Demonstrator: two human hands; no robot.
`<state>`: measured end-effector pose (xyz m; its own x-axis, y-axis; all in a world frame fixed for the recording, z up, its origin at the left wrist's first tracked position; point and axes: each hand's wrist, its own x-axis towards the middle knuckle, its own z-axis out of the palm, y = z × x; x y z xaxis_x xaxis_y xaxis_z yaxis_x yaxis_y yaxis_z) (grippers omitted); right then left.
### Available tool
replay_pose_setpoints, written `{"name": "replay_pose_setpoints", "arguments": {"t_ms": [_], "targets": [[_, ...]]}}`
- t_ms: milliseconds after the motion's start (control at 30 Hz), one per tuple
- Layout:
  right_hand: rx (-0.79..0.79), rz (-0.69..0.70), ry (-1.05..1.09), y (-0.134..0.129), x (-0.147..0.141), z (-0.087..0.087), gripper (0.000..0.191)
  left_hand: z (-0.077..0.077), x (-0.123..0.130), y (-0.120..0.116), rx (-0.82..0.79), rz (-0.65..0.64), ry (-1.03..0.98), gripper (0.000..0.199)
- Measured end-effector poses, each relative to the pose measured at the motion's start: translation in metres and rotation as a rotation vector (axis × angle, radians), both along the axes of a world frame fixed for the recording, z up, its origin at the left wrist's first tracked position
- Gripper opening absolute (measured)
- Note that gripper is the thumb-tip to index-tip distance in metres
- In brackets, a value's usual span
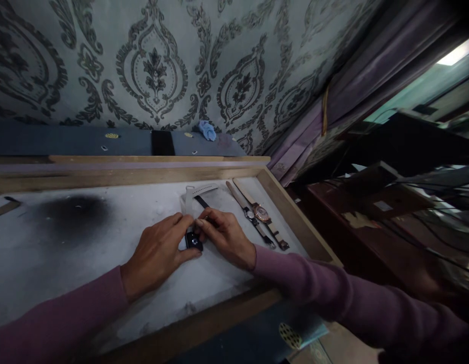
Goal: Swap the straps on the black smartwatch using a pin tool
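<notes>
A small watch with a dark face (pixel 194 241) is between my hands, low over the white surface. My left hand (pixel 158 250) grips it, thumb at the near edge and fingers at the far end. My right hand (pixel 227 237) is pinched closed at the watch's upper right, its fingertips touching or nearly touching those of the left; what they pinch is hidden. Just beyond the fingers lie a pale strap (pixel 204 190) with a row of holes and a short black strap (pixel 201 201). Right of my right hand, a slim watch (pixel 250 214) rests beside a larger rose-gold-coloured watch (pixel 261 213).
A raised wooden rim (pixel 300 217) borders the white work surface (pixel 143 202), which has a dark smudge. At far left lies a strap-like piece (pixel 6 208). Beyond the rim, a black flat object (pixel 162 143) and crumpled blue cloth (pixel 207 130) sit on a blue covering.
</notes>
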<state>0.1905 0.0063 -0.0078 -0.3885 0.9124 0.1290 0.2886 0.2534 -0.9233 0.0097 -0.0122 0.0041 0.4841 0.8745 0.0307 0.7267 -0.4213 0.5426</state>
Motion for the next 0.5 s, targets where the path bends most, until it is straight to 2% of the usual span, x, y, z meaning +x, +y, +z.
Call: {"name": "replay_pose_setpoints", "arguments": {"t_ms": [500], "targets": [[0.080,-0.003,-0.060,-0.0002,0.0017,-0.0008,0.024,0.0015,0.0008,0.0011,-0.036,0.005,0.004,0.028]]}}
